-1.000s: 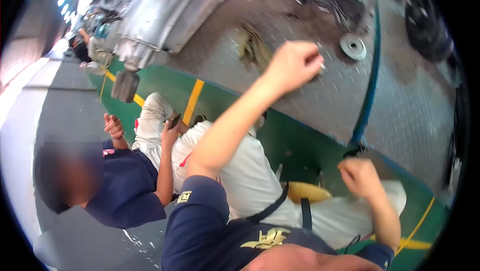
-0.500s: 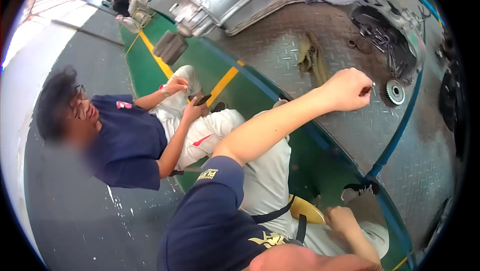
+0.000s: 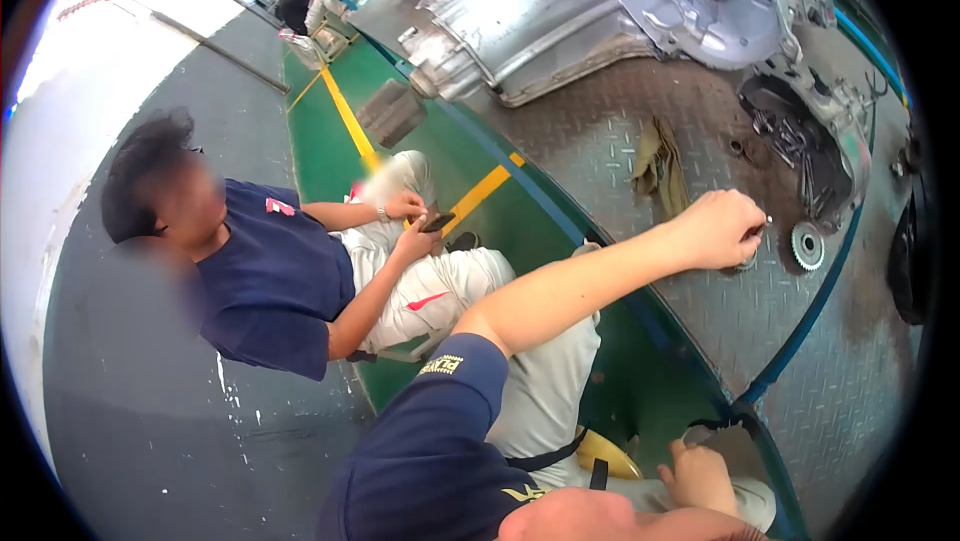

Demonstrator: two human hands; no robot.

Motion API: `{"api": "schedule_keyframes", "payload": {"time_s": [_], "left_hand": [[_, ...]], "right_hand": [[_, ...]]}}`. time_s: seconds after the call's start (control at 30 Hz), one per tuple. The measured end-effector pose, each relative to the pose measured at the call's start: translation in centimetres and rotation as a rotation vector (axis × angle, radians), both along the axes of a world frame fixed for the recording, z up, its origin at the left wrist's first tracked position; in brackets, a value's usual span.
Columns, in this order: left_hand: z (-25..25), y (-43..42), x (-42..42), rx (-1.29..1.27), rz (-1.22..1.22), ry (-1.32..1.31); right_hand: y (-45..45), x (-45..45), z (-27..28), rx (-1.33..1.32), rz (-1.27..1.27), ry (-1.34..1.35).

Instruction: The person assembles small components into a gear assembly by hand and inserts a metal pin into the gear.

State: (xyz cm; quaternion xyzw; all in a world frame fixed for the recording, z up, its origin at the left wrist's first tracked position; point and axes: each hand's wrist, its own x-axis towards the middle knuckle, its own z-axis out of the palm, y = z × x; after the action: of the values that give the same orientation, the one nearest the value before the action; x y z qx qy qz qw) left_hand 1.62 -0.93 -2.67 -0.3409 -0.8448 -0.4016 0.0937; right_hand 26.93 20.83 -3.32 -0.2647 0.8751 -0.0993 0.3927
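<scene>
Left hand [image 3: 716, 231] outstretched over worktop [image 3: 690, 311] near gear [image 3: 810, 250], fingers curled together. Right hand [image 3: 700, 479] beside knee [image 3: 755, 503]; finger closure cannot be determined.

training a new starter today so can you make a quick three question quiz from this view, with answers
1. True or false: the gear lies on the metal table.
2. Which is nearer the gear?
a) the camera wearer's left hand
b) the camera wearer's right hand
3. Fill in: the seated co-worker in the dark blue shirt holds a ____.

Key: 1. True. 2. a. 3. Phone.
</scene>
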Motion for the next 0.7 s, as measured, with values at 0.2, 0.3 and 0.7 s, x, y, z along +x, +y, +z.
{"api": "schedule_keyframes", "payload": {"time_s": [0.2,0.3,0.7], "left_hand": [[0.3,-0.8,0.2,-0.067,0.153,0.037],[0.4,-1.5,0.5,-0.092,0.166,-0.031],[-0.6,-1.2,2.2,-0.176,0.122,-0.041]], "right_hand": [[-1.4,-0.8,2.2,0.044,0.037,-0.047],[-0.7,-0.6,0.5,0.062,0.023,0.004],[0.4,0.3,-0.2,-0.113,-0.023,0.041]]}}
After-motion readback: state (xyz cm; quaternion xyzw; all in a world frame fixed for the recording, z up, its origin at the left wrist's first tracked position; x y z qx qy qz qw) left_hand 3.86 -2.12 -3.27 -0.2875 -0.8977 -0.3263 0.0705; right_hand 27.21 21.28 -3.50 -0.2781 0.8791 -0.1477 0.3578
